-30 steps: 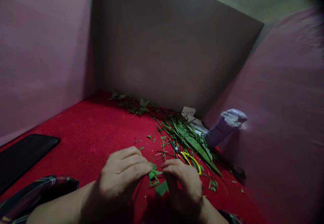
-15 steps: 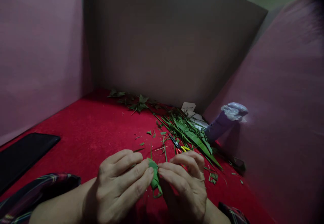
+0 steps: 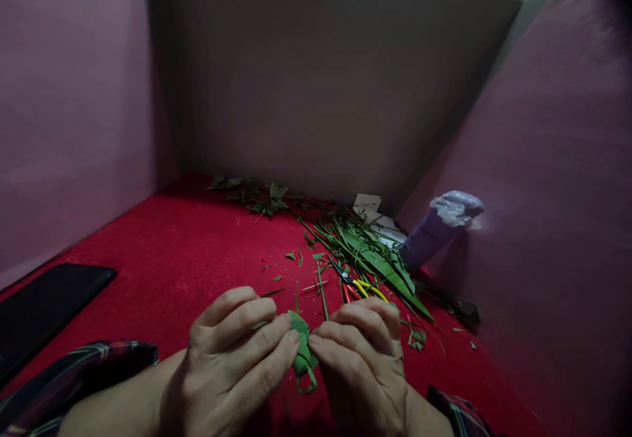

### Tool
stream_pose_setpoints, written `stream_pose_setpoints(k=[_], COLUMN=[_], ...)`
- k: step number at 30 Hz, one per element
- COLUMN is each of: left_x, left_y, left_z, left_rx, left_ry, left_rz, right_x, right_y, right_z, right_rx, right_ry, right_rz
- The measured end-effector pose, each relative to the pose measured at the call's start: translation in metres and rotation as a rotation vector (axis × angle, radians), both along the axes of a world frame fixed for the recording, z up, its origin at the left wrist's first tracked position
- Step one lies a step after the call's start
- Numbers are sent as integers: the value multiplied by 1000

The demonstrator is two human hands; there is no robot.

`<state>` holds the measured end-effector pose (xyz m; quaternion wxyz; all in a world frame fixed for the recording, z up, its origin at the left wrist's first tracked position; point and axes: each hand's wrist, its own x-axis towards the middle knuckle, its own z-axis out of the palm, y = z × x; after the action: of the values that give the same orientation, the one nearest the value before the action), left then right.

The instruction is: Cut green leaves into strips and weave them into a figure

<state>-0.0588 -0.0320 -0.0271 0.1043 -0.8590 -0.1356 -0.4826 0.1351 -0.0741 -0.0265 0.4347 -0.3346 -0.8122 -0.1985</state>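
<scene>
Both my hands meet low in the middle of the view over a red cloth table (image 3: 187, 253). My left hand (image 3: 232, 358) and my right hand (image 3: 365, 358) pinch the same folded green leaf strip (image 3: 301, 348) between thumbs and forefingers, holding it a little above the cloth. A loop of the strip hangs down below my fingers. Just beyond my right hand lie small scissors (image 3: 358, 283) with yellow handles, shut, on the cloth.
A heap of long green leaves (image 3: 372, 256) lies behind the scissors, with cut scraps scattered around. A purple tube (image 3: 437, 226) leans at the right wall. Small leaf shapes (image 3: 261, 201) sit by the back board. A black tablet (image 3: 44, 308) lies at left.
My hands have lifted the leaf strip off the cloth and drawn closer together, and the strip is now folded tighter between my fingertips. The view has tilted slightly.
</scene>
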Motion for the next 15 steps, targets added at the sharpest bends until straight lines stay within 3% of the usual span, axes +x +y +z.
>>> stream_pose_setpoints(k=[10, 15], left_x=[1, -1], left_y=[-6, -2], left_z=[2, 1], left_rx=[-42, -28], left_ry=[-2, 9], left_rz=[31, 16], right_x=[4, -2], right_y=[-3, 1], right_z=[-6, -7], right_rx=[7, 77], right_ry=[-65, 40], right_rz=[-27, -6])
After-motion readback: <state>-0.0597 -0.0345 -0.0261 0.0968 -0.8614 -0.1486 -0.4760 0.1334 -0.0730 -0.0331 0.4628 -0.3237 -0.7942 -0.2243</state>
